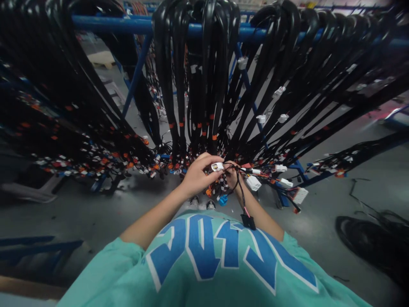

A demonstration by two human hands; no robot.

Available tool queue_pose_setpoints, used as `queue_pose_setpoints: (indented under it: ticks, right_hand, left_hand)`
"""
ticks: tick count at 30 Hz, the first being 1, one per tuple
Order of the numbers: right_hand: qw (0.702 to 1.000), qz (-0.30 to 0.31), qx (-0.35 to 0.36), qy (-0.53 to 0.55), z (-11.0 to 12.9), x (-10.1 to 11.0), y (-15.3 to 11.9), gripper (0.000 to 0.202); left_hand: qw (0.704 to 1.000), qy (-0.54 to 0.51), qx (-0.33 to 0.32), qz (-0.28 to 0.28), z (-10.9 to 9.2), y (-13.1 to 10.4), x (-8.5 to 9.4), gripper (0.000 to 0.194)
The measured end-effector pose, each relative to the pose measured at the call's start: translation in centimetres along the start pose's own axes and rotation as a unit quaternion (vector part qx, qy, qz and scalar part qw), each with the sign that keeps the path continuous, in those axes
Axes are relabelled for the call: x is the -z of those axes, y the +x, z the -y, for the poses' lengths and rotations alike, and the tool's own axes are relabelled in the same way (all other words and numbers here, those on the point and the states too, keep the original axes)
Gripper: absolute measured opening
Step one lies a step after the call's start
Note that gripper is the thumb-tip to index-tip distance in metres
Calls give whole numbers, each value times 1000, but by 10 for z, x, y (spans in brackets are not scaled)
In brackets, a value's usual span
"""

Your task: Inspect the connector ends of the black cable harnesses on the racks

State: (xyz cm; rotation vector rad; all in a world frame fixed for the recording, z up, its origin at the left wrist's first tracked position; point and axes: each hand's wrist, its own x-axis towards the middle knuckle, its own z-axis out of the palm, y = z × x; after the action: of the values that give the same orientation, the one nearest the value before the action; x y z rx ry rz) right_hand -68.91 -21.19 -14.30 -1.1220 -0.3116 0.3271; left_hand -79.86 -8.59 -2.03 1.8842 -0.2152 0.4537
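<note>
Between the thumb and fingers of my left hand [198, 175] is a small white connector [217, 166]. My right hand [234, 175], close beside it on the right, is closed around a bundle of thin black wires [237, 169]. From that bundle several plugs fan out to the right, among them a white connector block [253, 183] and a wide white connector [300, 195]. A black connector [248, 221] hangs on a wire in front of my shirt. Just below my hands hangs a blue connector [223, 199].
Thick black cable harnesses [207, 64] hang over a blue metal rack [111, 24] ahead, their connector ends bunched low on both sides. A coil of black cable [367, 238] lies on the floor at the right. Blue metal bars [41, 247] are at the lower left.
</note>
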Motion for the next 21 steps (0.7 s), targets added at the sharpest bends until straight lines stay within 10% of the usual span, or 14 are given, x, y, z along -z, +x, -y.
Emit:
queue_pose_setpoints:
  ticks: [4, 7, 12, 21]
  right_hand:
    - [999, -14, 33, -9, 1, -6, 1, 28]
    - [998, -16, 43, -33, 4, -6, 0, 29]
    - [997, -10, 46, -65, 13, -2, -6, 24]
    - [998, -30, -22, -52, 12, -10, 9, 43]
  left_hand:
    - [999, -40, 35, 3, 17, 3, -1, 27]
    - [972, -135, 191, 19, 41, 1, -5, 34]
    - [818, -328, 450, 144, 65, -9, -13, 47]
    - [661, -573, 424, 234, 34, 2, -11, 53]
